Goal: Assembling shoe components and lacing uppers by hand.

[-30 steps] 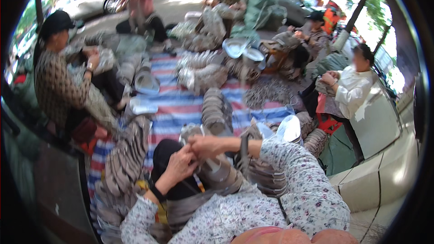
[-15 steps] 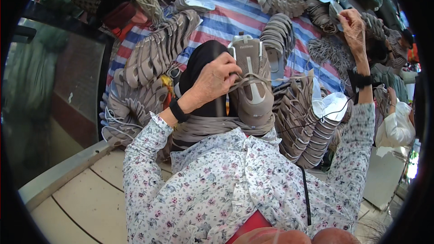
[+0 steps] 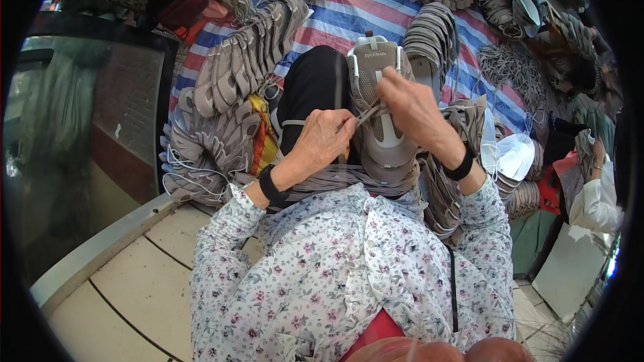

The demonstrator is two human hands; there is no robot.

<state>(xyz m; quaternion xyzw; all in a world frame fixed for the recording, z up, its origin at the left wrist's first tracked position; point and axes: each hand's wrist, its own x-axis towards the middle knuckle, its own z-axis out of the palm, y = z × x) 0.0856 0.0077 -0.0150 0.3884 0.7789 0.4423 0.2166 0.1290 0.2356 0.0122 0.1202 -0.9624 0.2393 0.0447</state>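
A taupe shoe upper [image 3: 386, 151] with pale trim lies over my right thigh, its tongue end pointing away from me. Across its throat runs a flat taupe shoelace [image 3: 366, 116]. At the left edge of the upper my left hand [image 3: 320, 135] is closed, pinching the lace between thumb and fingertips. My right hand [image 3: 412, 104] is above the right side of the upper, fingers bent together and slightly blurred; whatever it pinches is hidden. A bundle of taupe laces [image 3: 322, 181] lies across my lap.
Stacked taupe uppers [image 3: 248, 60] curve along the left, with another stack [image 3: 436, 33] beyond the shoe. A striped sheet [image 3: 349, 3] covers the ground. Loose laces [image 3: 513, 74] lie at right. A glass door [image 3: 87, 141] stands at left. Another person's sleeve [image 3: 596, 198] shows at far right.
My right hand has come from the far upper right, where it was raised with fingers pinched, down to the shoe upper. My left hand stays at its left edge, slightly lower.
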